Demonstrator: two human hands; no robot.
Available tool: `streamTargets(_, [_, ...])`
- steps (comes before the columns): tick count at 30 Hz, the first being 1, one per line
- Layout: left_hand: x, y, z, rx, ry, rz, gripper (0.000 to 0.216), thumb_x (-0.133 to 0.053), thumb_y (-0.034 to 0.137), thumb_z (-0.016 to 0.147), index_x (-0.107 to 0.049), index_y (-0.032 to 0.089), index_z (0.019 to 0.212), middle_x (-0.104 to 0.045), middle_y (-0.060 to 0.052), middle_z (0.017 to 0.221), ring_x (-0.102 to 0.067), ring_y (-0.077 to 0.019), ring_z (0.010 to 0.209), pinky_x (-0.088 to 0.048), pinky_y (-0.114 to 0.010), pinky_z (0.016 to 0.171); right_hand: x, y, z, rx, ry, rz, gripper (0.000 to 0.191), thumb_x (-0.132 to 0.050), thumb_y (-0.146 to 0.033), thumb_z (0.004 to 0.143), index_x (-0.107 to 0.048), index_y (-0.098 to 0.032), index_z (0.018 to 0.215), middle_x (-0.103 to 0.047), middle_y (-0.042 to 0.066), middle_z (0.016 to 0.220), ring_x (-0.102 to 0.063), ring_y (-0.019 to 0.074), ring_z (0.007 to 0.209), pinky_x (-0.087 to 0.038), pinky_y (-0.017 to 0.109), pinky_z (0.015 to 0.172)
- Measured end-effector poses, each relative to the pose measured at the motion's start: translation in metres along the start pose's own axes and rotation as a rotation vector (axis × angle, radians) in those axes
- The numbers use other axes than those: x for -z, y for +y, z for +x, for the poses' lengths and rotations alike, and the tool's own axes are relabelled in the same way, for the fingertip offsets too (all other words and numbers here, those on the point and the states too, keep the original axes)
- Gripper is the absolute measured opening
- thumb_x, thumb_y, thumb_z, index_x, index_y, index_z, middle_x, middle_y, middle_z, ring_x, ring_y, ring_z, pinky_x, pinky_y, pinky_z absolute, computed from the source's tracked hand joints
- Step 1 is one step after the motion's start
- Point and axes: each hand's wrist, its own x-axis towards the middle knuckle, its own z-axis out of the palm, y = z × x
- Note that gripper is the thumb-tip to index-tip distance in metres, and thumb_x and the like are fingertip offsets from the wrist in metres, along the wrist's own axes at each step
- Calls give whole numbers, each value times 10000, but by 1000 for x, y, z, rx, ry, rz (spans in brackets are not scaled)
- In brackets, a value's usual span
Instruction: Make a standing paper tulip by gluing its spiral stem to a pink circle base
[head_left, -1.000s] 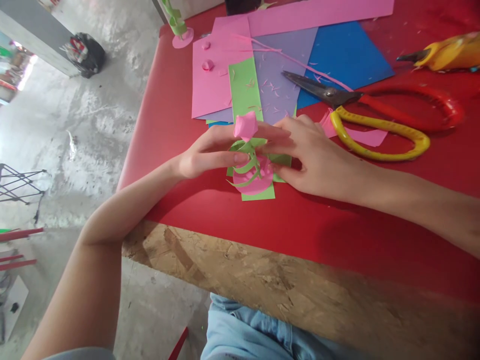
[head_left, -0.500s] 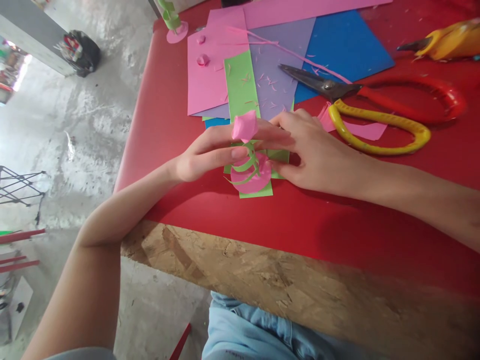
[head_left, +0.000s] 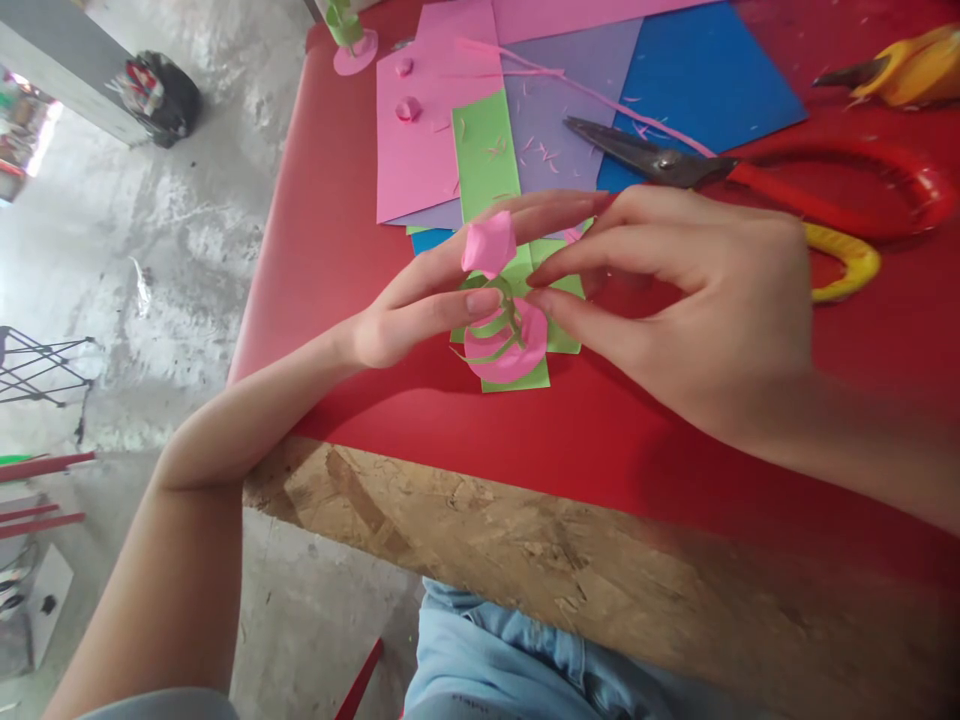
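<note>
A paper flower (head_left: 490, 246) stands on a round pink paper base (head_left: 510, 362), with curled green paper strips (head_left: 499, 325) around its stem. My left hand (head_left: 420, 290) is closed on it, the thumb in front of the stem and the fingers stretched behind. Just right of the stem, my right hand (head_left: 675, 290) has its thumb and forefinger tips nearly together; anything between them is too small to make out. Under the base lie light green paper pieces (head_left: 566, 338).
Large scissors (head_left: 667, 165) with red and yellow handles lie behind my right hand. Pink (head_left: 416, 165), purple (head_left: 570, 90) and blue paper sheets (head_left: 712, 90) cover the back of the red table. A yellow tool (head_left: 919, 70) lies at far right, another green-and-pink paper piece (head_left: 352, 50) at back left.
My right hand has lifted and turned, its thumb and forefinger drawing together beside the stem. It now covers part of the scissors' yellow handle. My left hand stays on the flower.
</note>
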Motion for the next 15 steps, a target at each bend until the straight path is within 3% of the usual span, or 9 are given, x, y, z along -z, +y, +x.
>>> streamTargets(4, [-5, 4, 3, -40, -39, -57, 510, -466, 368, 884, -442, 308, 1390, -408, 63, 1490, -362, -274, 1418, -328, -469, 1166, -3, -6, 1, -35, -38, -2, 98, -636, -282, 850, -716, -226, 842, -645, 13, 849, -617, 142, 796, -481, 275, 712])
streamTargets(7, [-6, 5, 4, -80, -74, -30, 529, -449, 412, 881, -438, 295, 1397, -380, 22, 1505, -500, -278, 1303, -419, -467, 1086, -5, -7, 3, -58, -70, -25, 114, -635, -302, 848, -718, -235, 888, -647, 23, 888, -622, 166, 838, -493, 296, 753])
streamTargets(9, [-5, 6, 4, -57, -58, 13, 545, -438, 394, 892, -400, 285, 1424, -369, 10, 1510, -447, -266, 1349, -415, -446, 1081, -5, -8, 4, -60, -72, -18, 108, -644, -294, 843, -723, -234, 886, -648, 22, 875, -620, 161, 830, -492, 289, 761])
streamTargets(10, [-4, 6, 5, -86, -103, 35, 562, -452, 421, 880, -394, 302, 1426, -380, 16, 1503, -482, -267, 1320, -433, -449, 1056, -5, -8, 5, -60, -70, -10, 101, -649, -287, 841, -726, -233, 878, -649, 18, 862, -618, 154, 819, -490, 280, 758])
streamTargets(12, [-4, 7, 5, -38, -57, 48, 526, -428, 450, 881, -433, 336, 1395, -397, 31, 1492, -544, -274, 1264, -430, -475, 1058, -5, -9, 6, -63, -68, 6, 95, -648, -273, 840, -731, -234, 867, -652, 10, 844, -613, 141, 803, -484, 263, 750])
streamTargets(15, [-5, 8, 4, -68, -86, 30, 526, -414, 441, 890, -430, 312, 1400, -399, 8, 1497, -557, -301, 1241, -421, -519, 1060, -5, -10, 5, -66, -73, 17, 101, -643, -266, 841, -737, -241, 869, -655, -1, 835, -609, 129, 798, -476, 249, 747])
